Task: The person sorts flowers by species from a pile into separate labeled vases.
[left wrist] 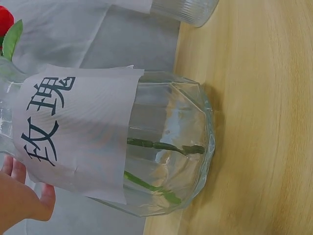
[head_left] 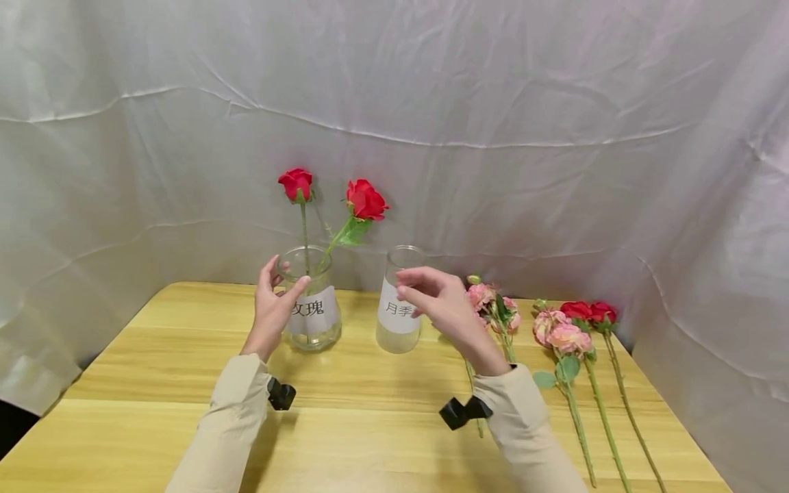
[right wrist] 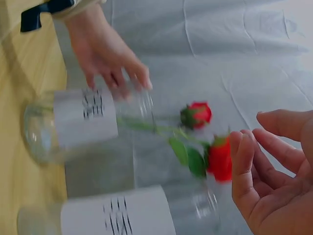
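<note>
My left hand (head_left: pixel 271 308) holds a wide glass vase (head_left: pixel 317 340) at its neck, thumb in front and fingers behind. The vase bears a white paper label with dark characters. Two red roses stand in it, a more upright rose (head_left: pixel 296 185) and a rose leaning right (head_left: pixel 366 200); their stem ends (left wrist: pixel 166 146) show through the glass. Loosely curved and with nothing between its fingers, my right hand (head_left: pixel 446 308) hovers by a narrow glass vase (head_left: pixel 397 341), also labelled, covering part of it. No flower shows in that vase.
Pink flowers (head_left: pixel 567 337) and red roses (head_left: pixel 600 313) with long stems lie on the right side of the wooden table (head_left: pixel 345 424). Another pink bunch (head_left: pixel 481 296) lies partly behind my right hand. A grey cloth (head_left: pixel 394 82) hangs behind and around the table.
</note>
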Available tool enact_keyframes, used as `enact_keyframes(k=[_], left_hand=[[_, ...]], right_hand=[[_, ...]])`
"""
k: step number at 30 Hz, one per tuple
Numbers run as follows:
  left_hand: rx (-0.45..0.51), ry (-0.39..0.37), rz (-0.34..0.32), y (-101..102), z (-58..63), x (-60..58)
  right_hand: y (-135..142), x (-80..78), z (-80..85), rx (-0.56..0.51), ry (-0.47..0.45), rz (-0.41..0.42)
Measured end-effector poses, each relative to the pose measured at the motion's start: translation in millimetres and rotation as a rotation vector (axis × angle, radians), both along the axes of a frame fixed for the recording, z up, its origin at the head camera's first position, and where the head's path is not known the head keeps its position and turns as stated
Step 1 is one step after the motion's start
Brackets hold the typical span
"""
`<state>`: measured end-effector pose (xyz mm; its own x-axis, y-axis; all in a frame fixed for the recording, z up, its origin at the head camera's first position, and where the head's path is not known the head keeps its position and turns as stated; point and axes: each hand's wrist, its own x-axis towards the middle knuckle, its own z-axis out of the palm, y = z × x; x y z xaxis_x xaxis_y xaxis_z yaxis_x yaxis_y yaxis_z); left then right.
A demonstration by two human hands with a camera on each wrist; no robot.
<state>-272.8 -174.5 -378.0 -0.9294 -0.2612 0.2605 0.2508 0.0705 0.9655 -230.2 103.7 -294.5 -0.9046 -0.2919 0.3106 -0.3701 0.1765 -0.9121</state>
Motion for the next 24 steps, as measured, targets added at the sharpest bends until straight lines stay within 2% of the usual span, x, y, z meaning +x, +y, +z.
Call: enact_keyframes(k=[9, 14, 18, 24], left_hand=[[0.006, -0.001, 0.004, -3.3, -3.2, 1.8], [0.011, -0.003, 0.003, -4.1, -3.9, 2.7], [0.002, -0.010, 0.007, -4.2, -3.7, 2.1], [0.000, 0.002, 0.003, -0.4, -3.1, -2.1]], right_hand=[[58.6, -0.9, -25.7, -0.003, 0.014, -0.161], [90.7, -3.6, -40.0, 0.004, -0.011, -0.223], [113.4, -7.0, -46.3, 0.050, -0.024, -0.265], [148.5, -12.9, -49.6, 0.132, 0.026, -0.311]])
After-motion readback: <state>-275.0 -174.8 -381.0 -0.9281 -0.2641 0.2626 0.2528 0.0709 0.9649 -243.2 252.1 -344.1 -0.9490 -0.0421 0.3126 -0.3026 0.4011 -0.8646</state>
